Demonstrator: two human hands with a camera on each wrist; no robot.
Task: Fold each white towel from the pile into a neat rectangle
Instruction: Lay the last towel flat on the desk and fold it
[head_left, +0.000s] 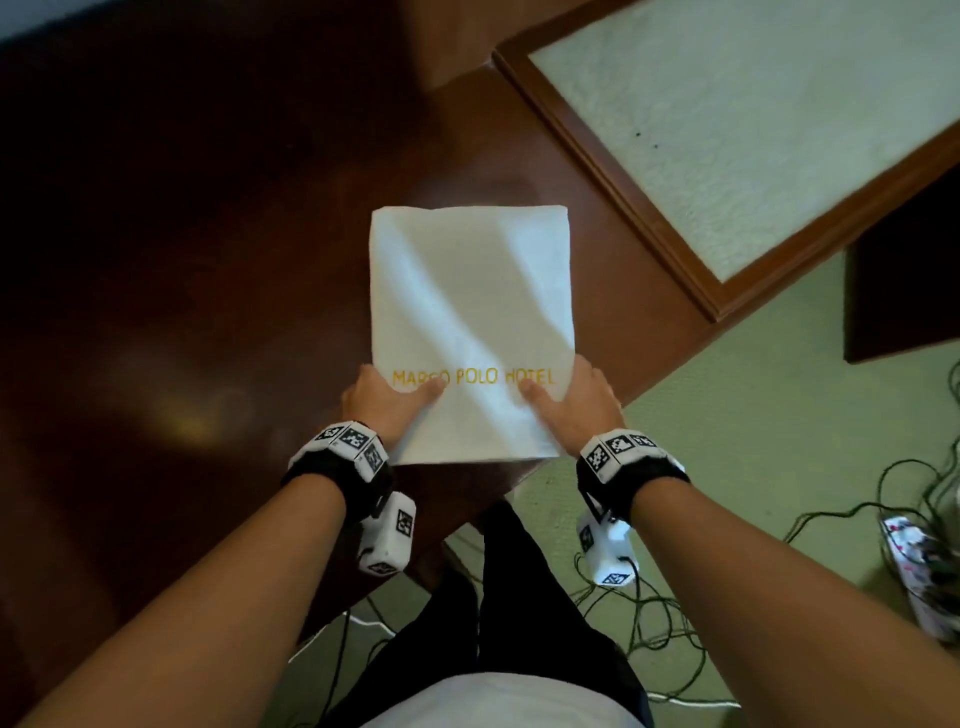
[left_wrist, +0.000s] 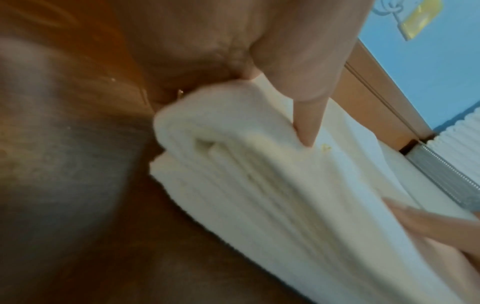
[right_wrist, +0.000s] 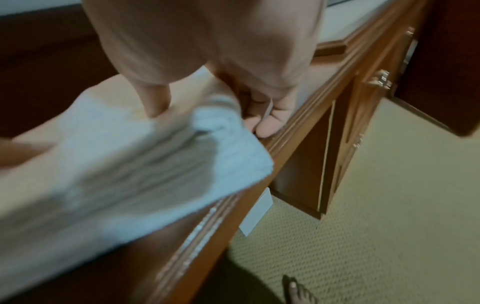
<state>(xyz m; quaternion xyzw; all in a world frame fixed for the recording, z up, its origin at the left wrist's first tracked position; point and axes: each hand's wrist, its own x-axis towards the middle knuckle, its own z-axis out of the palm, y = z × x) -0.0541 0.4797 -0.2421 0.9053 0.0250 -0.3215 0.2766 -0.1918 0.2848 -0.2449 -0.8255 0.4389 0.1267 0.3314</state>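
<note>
A white towel (head_left: 467, 312), folded into a thick rectangle with yellow "MARCO POLO HOTEL" lettering, lies on the dark wooden table (head_left: 208, 260) near its front edge. My left hand (head_left: 387, 400) pinches the towel's near left side, with the thumb (left_wrist: 307, 125) on top and the fingers hidden underneath. My right hand (head_left: 571, 400) pinches the near right side the same way: thumb (right_wrist: 155, 102) on top, fingers (right_wrist: 267, 123) curled under the edge. The stacked layers of the towel (left_wrist: 259, 185) show at its near edge. No other towel is in view.
A wood-framed pale panel (head_left: 753, 130) lies at the back right of the table. Green carpet (head_left: 779, 441) with tangled cables (head_left: 649, 613) and a power strip (head_left: 919, 571) is below right. Drawers with metal handles (right_wrist: 381, 80) sit under the table's edge.
</note>
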